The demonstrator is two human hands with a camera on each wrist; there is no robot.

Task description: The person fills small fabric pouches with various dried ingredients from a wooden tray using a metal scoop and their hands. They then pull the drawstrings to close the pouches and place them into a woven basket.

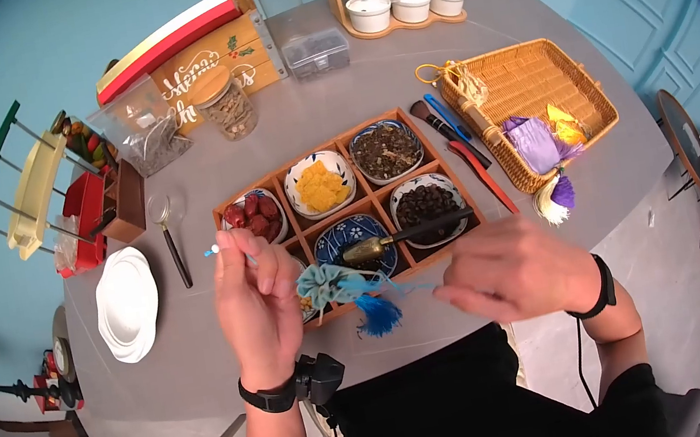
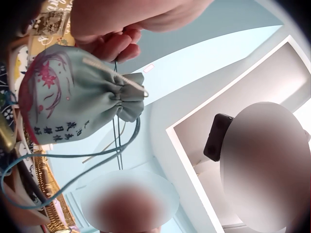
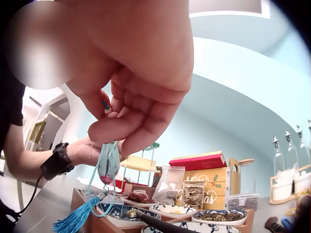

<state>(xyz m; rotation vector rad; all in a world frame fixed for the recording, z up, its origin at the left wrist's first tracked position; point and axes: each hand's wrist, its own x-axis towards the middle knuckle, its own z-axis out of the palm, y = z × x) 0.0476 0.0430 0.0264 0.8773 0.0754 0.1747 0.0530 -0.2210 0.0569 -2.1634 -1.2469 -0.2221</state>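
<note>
A pale blue-green drawstring pouch [image 2: 73,92] with pink flowers and dark characters hangs between my hands, its neck gathered. My left hand [image 1: 257,309] pinches one of its thin cords, and a small bead [image 1: 214,251] pokes out past the fingertips. On the other side my right hand [image 1: 516,270] grips another blue cord; a bead [image 3: 107,109] shows between thumb and fingers in the right wrist view. A bright blue tassel [image 1: 380,313] dangles from the pouch, over the near edge of the divided wooden box [image 1: 261,177].
In the box, bowls hold red dates [image 1: 258,218], yellow pieces [image 1: 321,188] and dark dried bits; a brass scoop [image 1: 364,251] lies across them. To the right are a wicker basket [image 1: 498,61] and brushes. A white dish [image 1: 127,301] and strainer [image 1: 161,212] lie left.
</note>
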